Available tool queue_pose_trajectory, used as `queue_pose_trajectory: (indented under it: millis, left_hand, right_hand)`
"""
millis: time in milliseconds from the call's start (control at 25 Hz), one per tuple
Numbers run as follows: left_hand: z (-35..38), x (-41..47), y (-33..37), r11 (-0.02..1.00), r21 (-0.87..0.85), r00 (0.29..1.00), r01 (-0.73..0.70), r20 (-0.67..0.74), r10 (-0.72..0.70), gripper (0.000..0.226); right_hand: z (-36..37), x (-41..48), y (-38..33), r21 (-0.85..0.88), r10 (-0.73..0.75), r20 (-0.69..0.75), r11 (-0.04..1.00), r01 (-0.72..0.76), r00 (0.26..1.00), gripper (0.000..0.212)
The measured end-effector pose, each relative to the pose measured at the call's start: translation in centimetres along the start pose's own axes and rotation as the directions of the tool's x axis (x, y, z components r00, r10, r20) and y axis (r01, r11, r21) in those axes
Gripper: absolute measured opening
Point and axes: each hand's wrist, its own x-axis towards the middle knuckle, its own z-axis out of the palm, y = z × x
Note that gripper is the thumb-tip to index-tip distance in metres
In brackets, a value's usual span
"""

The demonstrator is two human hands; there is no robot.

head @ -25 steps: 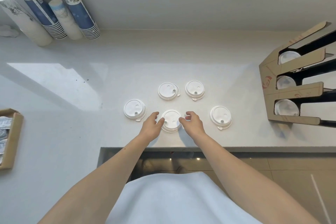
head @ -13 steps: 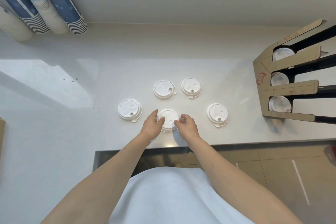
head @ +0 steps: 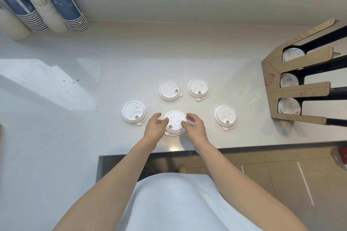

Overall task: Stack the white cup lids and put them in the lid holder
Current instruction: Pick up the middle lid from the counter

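Note:
Several white cup lids lie on the white counter [head: 262, 137]. The nearest lid [head: 174, 120] sits between my hands. My left hand [head: 155, 129] pinches its left edge and my right hand [head: 195, 128] pinches its right edge, with both thumbs on its top. Other lids lie at the left [head: 134, 112], back left [head: 170, 91], back right [head: 198, 87] and right [head: 225, 117]. The brown cardboard lid holder [head: 272, 88] stands at the far right with three slots, each showing a white lid inside.
Stacks of blue-and-white paper cups [head: 63, 3] lean against the wall at the back left. The counter's front edge [head: 244, 147] runs just behind my wrists, with tiled floor [head: 281, 174] below. A red object [head: 342, 154] shows at the right border.
The view has shifted a little. Both hands stay on the nearest lid; my fingers have closed further around its edges. The other lids have not moved.

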Motion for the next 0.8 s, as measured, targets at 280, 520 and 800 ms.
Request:
queue_pose_trajectory:
  millis: [280,520,800]
  left_hand:
    - [-0.3,0.7,-0.7,0.997,-0.076,1.000,0.013,0.028,-0.011,0.068]
    - [-1.8,-0.3,1.0,0.986,-0.164,0.998,-0.041,0.049,0.049,0.047]
    - [-3.1,-1.0,2.7,0.950,-0.312,0.987,-0.018,0.143,0.066,0.034]
  right_hand:
    - [0.3,-0.3,-0.4,0.017,-0.117,-0.111,0.993,0.120,0.987,0.038]
    - [0.4,-0.5,-1.5,0.096,-0.139,-0.127,0.984,0.152,0.982,0.036]
    - [-0.2,-1.4,-2.2,0.178,-0.145,-0.118,0.970,0.164,0.982,0.033]
